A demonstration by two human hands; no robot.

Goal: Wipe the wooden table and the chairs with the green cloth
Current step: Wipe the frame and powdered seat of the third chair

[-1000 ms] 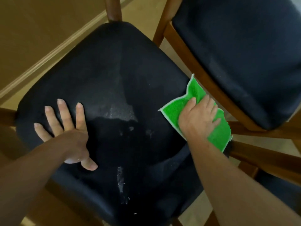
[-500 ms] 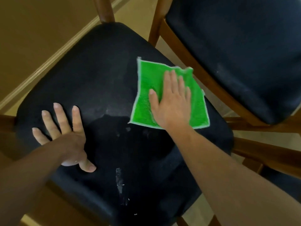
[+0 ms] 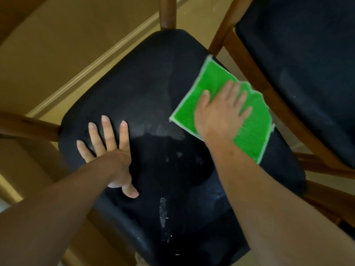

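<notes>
The floor here is tan, with a pale baseboard running across the upper left, and two chairs with dark padded seats and brown wooden frames stand side by side. The near chair seat fills the middle of the view; the second chair is at the upper right, close beside it.

Your right hand lies flat on the green cloth, fingers straight and spread, pressing it on the right part of the near seat. The long axis of the cloth runs from the far corner of the seat down toward its right edge, and its lower end reaches almost to that edge.

Your left hand is also flat, fingers straight, resting on the left part of the seat and holding nothing.

Pale dusty marks remain in the middle and near the front of the seat. They lie to the left of the cloth and nearer to you, between your two hands, so I judge the next stroke should go that way.
</notes>
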